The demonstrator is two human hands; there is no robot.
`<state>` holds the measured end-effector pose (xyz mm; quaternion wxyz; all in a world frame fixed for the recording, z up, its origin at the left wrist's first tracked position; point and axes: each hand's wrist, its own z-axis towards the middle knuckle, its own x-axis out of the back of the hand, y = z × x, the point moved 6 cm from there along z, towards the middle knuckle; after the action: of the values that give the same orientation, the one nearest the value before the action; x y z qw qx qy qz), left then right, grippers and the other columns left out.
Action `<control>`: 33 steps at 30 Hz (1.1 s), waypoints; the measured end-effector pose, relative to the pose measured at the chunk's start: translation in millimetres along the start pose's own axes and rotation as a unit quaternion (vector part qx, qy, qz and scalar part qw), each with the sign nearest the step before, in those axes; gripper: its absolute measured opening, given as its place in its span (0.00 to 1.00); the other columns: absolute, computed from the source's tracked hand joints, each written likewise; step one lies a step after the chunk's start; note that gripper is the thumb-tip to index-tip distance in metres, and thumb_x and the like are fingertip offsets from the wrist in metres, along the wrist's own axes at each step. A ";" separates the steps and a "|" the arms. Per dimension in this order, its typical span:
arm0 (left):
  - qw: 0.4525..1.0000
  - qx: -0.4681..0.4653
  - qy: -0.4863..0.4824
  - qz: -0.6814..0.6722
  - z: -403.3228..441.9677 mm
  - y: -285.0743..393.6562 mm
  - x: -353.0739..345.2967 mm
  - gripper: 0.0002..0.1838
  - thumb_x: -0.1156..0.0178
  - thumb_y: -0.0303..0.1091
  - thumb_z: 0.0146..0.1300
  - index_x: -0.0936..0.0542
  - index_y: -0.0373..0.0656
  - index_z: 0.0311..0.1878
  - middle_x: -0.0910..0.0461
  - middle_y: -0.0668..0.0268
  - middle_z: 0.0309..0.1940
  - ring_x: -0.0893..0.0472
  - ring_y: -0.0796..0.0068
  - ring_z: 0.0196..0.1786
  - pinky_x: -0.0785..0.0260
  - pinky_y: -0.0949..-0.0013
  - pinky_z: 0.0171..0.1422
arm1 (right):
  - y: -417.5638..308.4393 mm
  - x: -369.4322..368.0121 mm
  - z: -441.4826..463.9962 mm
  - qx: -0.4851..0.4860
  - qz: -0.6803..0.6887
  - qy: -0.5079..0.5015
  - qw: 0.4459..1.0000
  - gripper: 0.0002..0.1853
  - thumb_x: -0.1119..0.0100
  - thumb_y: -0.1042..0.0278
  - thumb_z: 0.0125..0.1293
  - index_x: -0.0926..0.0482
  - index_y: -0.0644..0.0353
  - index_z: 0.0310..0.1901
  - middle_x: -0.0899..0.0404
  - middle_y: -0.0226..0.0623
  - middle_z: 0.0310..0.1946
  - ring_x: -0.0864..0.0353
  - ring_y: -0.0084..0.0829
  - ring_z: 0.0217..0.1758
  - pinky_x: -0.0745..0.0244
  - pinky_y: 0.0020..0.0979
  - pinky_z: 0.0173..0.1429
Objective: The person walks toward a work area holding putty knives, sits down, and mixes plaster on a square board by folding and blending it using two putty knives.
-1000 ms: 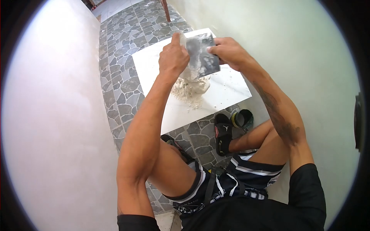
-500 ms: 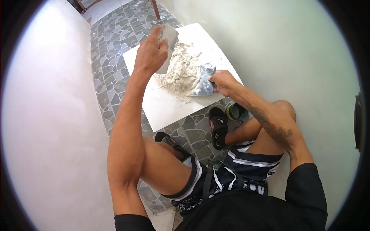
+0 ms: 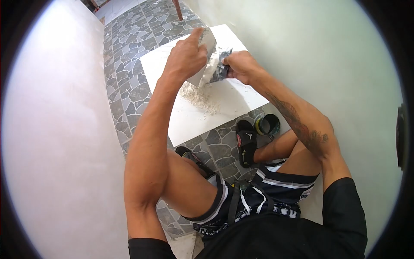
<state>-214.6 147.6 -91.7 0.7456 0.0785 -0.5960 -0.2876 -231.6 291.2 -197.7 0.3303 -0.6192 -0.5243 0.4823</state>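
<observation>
My left hand (image 3: 188, 56) is wrapped round a flat grey-white blade (image 3: 208, 39), tilted above the white board (image 3: 183, 123). Close beside it, my right hand (image 3: 242, 67) grips a dark metal scraper (image 3: 221, 68) smeared with pale paste. The two tools meet or nearly meet over the board; the exact contact is hidden. Below them, a crumbly off-white heap (image 3: 200, 99) lies on the board, partly covered by my left hand and the tools.
An open dark tin (image 3: 267, 125) stands on the stone-patterned floor (image 3: 129, 77) by my sandalled foot (image 3: 246, 142). Pale walls rise on the left (image 3: 56, 129) and right (image 3: 362, 108). A brown post (image 3: 177, 9) stands beyond the board.
Since half a second ago, my right hand has lifted the scraper up and away from the paste towards the left-hand blade. My left hand has shifted right, and the paste heap on the board looks smaller.
</observation>
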 end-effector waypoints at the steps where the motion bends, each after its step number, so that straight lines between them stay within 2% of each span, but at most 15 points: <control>1: 1.000 -0.001 0.001 0.005 0.0 1.2 -2.7 0.29 0.45 0.37 0.65 0.32 0.42 0.69 0.20 0.39 0.52 0.20 0.41 0.56 0.31 0.52 0.64 | -8.3 -5.1 1.4 0.006 -0.023 -0.003 1.000 0.08 0.47 0.80 0.66 0.26 0.74 0.45 0.22 0.43 0.39 0.17 0.38 0.38 0.15 0.46 0.45; 2: 1.000 -0.003 0.000 0.011 0.5 1.8 -4.2 0.28 0.45 0.37 0.65 0.32 0.42 0.69 0.20 0.39 0.52 0.20 0.40 0.57 0.31 0.51 0.65 | -15.3 -9.8 1.9 0.011 -0.045 -0.007 0.999 0.08 0.47 0.80 0.66 0.25 0.74 0.44 0.22 0.43 0.38 0.17 0.38 0.37 0.15 0.46 0.44; 3: 1.000 0.002 -0.002 0.020 1.2 1.7 -4.4 0.28 0.46 0.37 0.66 0.32 0.43 0.69 0.20 0.39 0.52 0.21 0.39 0.57 0.32 0.51 0.65 | -26.0 -18.8 -5.6 0.051 -0.030 -0.034 0.998 0.13 0.49 0.82 0.62 0.27 0.82 0.46 0.22 0.53 0.43 0.15 0.45 0.40 0.11 0.47 0.42; 7: 0.999 0.022 0.002 0.047 5.7 -5.3 -3.5 0.28 0.47 0.36 0.66 0.33 0.43 0.69 0.20 0.39 0.52 0.22 0.37 0.57 0.32 0.49 0.64 | -41.1 -27.0 -3.1 0.086 -0.088 -0.103 0.987 0.14 0.47 0.81 0.60 0.27 0.84 0.45 0.21 0.52 0.42 0.14 0.46 0.39 0.12 0.47 0.45; 11: 0.996 0.057 0.005 0.068 6.6 -25.0 -4.1 0.27 0.48 0.36 0.66 0.33 0.45 0.69 0.20 0.39 0.52 0.22 0.36 0.57 0.32 0.48 0.64 | -55.2 -11.2 -16.1 0.100 -0.085 -0.078 0.988 0.13 0.48 0.83 0.59 0.27 0.81 0.46 0.22 0.51 0.42 0.15 0.45 0.41 0.13 0.49 0.48; 14: 0.995 0.076 0.020 0.058 3.1 -30.8 0.4 0.27 0.48 0.36 0.66 0.33 0.45 0.69 0.20 0.39 0.51 0.21 0.37 0.56 0.31 0.48 0.64 | -50.6 30.1 -6.5 0.048 -0.159 -0.042 0.985 0.09 0.46 0.80 0.66 0.25 0.74 0.46 0.23 0.43 0.42 0.18 0.37 0.44 0.17 0.46 0.50; 17: 0.994 0.081 0.060 0.038 3.0 -35.1 9.0 0.27 0.47 0.36 0.66 0.33 0.46 0.70 0.19 0.39 0.51 0.20 0.38 0.55 0.31 0.49 0.63 | -37.7 81.9 9.6 -0.026 -0.186 0.051 0.981 0.09 0.47 0.80 0.67 0.25 0.74 0.47 0.23 0.44 0.42 0.17 0.38 0.45 0.16 0.47 0.48; 21: 0.991 0.099 0.092 0.005 -1.1 -37.9 24.0 0.27 0.49 0.35 0.68 0.35 0.46 0.70 0.19 0.40 0.51 0.21 0.37 0.55 0.30 0.47 0.62 | -5.7 123.0 47.9 -0.090 -0.193 0.093 0.973 0.11 0.48 0.79 0.68 0.26 0.76 0.49 0.23 0.46 0.44 0.17 0.38 0.45 0.16 0.48 0.46; 24: 0.987 0.058 0.148 -0.005 1.2 -41.3 29.6 0.26 0.49 0.35 0.67 0.34 0.43 0.69 0.20 0.39 0.52 0.21 0.37 0.56 0.31 0.47 0.63 | 2.0 109.3 62.3 -0.082 -0.209 0.049 0.973 0.12 0.47 0.78 0.69 0.27 0.75 0.51 0.23 0.47 0.45 0.17 0.39 0.44 0.16 0.49 0.47; 28: 0.987 0.080 0.134 -0.043 1.5 -32.6 27.4 0.26 0.49 0.34 0.66 0.34 0.40 0.68 0.20 0.39 0.52 0.21 0.37 0.56 0.32 0.48 0.64 | 11.7 65.5 67.9 -0.059 -0.183 -0.045 0.980 0.11 0.47 0.78 0.70 0.27 0.73 0.52 0.23 0.46 0.46 0.17 0.38 0.45 0.16 0.50 0.47; 31: 0.989 0.054 0.122 -0.057 6.7 -32.1 17.9 0.26 0.49 0.35 0.67 0.35 0.40 0.68 0.20 0.37 0.50 0.20 0.37 0.54 0.31 0.48 0.63 | 7.6 51.3 63.4 -0.038 -0.159 -0.057 0.985 0.10 0.48 0.78 0.70 0.27 0.73 0.50 0.23 0.45 0.46 0.17 0.37 0.45 0.15 0.47 0.48; 33: 0.991 0.073 0.091 -0.063 6.8 -28.3 6.6 0.27 0.50 0.35 0.67 0.35 0.39 0.68 0.20 0.35 0.49 0.20 0.36 0.53 0.31 0.47 0.63 | 3.6 46.8 62.3 -0.025 -0.155 -0.063 0.986 0.09 0.48 0.78 0.70 0.26 0.73 0.48 0.23 0.44 0.46 0.17 0.36 0.44 0.15 0.46 0.47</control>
<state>-229.6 122.4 -97.3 0.7694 0.1964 -0.5387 -0.2815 -289.9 329.6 -232.5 0.3515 -0.5067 -0.6457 0.4503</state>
